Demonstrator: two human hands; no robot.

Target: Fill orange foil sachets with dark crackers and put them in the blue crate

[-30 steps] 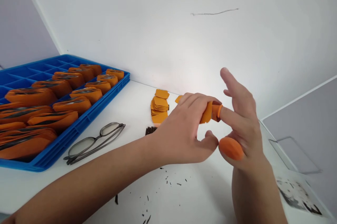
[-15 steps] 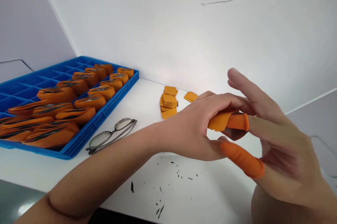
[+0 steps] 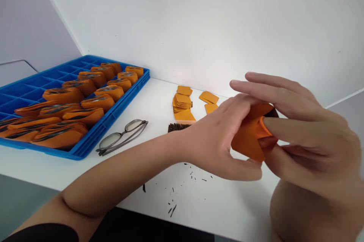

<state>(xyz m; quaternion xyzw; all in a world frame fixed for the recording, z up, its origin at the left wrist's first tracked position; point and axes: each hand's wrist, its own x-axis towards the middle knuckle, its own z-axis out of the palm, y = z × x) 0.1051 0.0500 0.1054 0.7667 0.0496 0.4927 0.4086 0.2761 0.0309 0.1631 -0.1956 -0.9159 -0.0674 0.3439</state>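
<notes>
"What's surrounding the grip?"

"Glasses (image 3: pixel 123 133) are lying to its left, a blue tray (image 3: pixel 122 101) is sitting farther left, and orange cutouts (image 3: pixel 182 101) are resting beyond. The left hand (image 3: pixel 218 135) is partly blocking a dark bristly strip (image 3: pixel 179 126)."

"And the hold?"

"The left hand is curving half-open around an orange piece (image 3: pixel 247 139); the right hand (image 3: pixel 313 139) is touching it, its pinch seemingly tight but partly hidden."

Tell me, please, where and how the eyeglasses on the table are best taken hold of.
Perhaps pinch the eyeglasses at the bridge, coming from above: they lie on the table, apart from the blue tray, temples seemingly folded; a grip on the narrow bridge would spare the lenses.
</notes>
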